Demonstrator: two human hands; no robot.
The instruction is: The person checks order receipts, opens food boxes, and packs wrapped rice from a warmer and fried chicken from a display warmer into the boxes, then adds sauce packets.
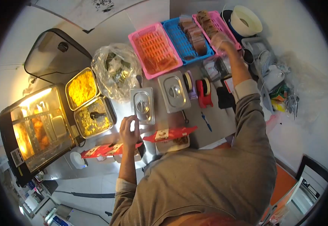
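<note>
My right hand, in what looks like a clear plastic glove, reaches to the near end of a row of brown packets in the right-hand pink basket. Its fingertips are blurred, so a grip does not show. With fingers apart and loosely bent, my left hand hovers by the lower end of a narrow lidded steel container. Below it are red-and-white cartons. Another red carton lies open to the right, with food in its tray.
A blue basket of packets and another pink basket line the back. Left stand a lit food warmer and steel pans of yellow food. A wider lidded container, red tape dispenser and blue pen occupy the middle.
</note>
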